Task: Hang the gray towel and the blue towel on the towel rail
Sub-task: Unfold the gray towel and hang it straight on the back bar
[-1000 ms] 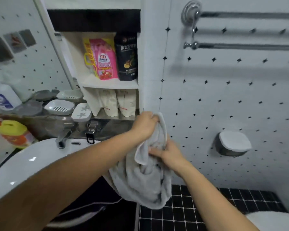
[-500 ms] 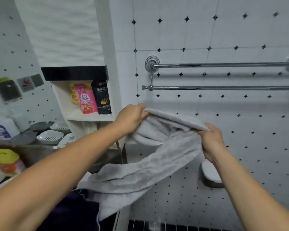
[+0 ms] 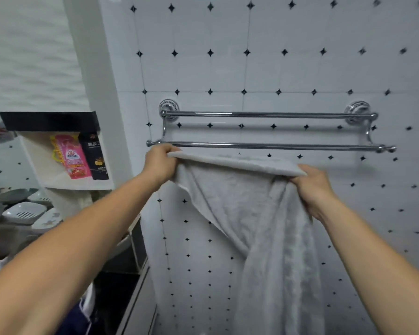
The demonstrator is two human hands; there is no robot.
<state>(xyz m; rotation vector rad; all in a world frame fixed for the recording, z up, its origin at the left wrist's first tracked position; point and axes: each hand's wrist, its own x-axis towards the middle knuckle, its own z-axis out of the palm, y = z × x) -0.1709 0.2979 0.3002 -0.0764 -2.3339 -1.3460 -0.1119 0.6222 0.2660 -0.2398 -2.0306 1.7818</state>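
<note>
Head view, centre: left hand and right hand grasp gray terry towel by its top edge, below chrome double-bar towel rail. Pink pouch, left: lettering illegible.

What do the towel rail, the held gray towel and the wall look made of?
Shiny double-bar towel rail: probably chromed metal, mirror-bright with sharp highlights. Gray towel: soft terry-like cloth, matte and nubby, hanging in folds. White wall: seemingly glazed ceramic tile, with grout lines, sheen and black diamond insets.
</note>
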